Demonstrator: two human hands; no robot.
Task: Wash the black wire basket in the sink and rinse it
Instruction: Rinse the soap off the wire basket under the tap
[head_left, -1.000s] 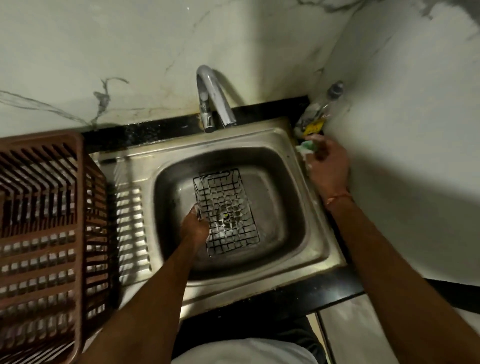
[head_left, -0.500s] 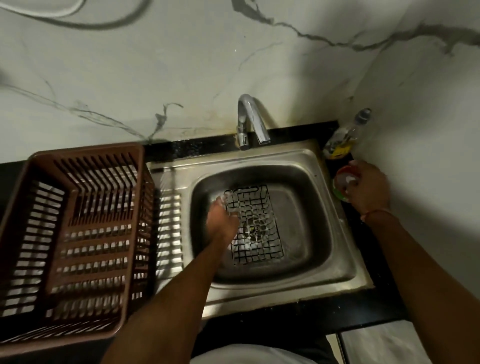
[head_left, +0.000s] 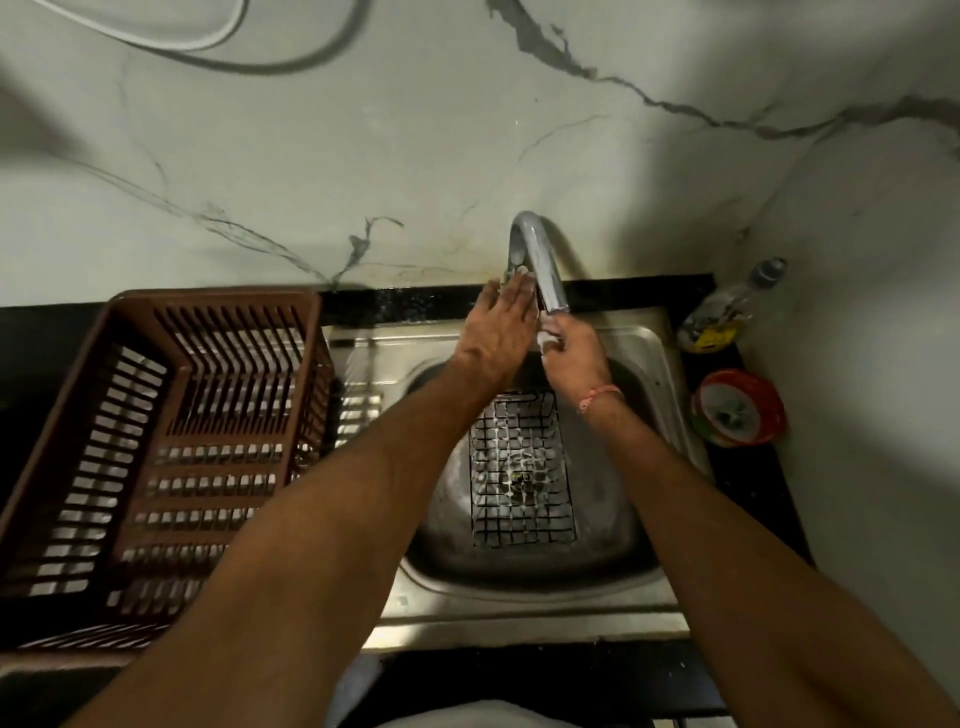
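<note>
The black wire basket (head_left: 522, 478) lies flat on the bottom of the steel sink (head_left: 524, 597), soapy foam clinging to its grid, and neither hand touches it. My left hand (head_left: 498, 327) reaches up to the base of the chrome tap (head_left: 537, 260), its straight fingertips against the tap's handle. Just under the spout, my right hand (head_left: 571, 348) hovers with foamy, loosely curled fingers that hold nothing. I cannot tell whether water is running.
A large brown plastic dish crate (head_left: 156, 457) stands on the left by the sink's drainboard. On the black counter at the right sit a round red soap tub (head_left: 740, 408) and a clear bottle (head_left: 727, 312) in the corner. Marble walls close the back and right.
My left hand let go of the basket and rose to the tap. My right hand left the soap tub at the right and moved under the spout. The basket stays in the sink.
</note>
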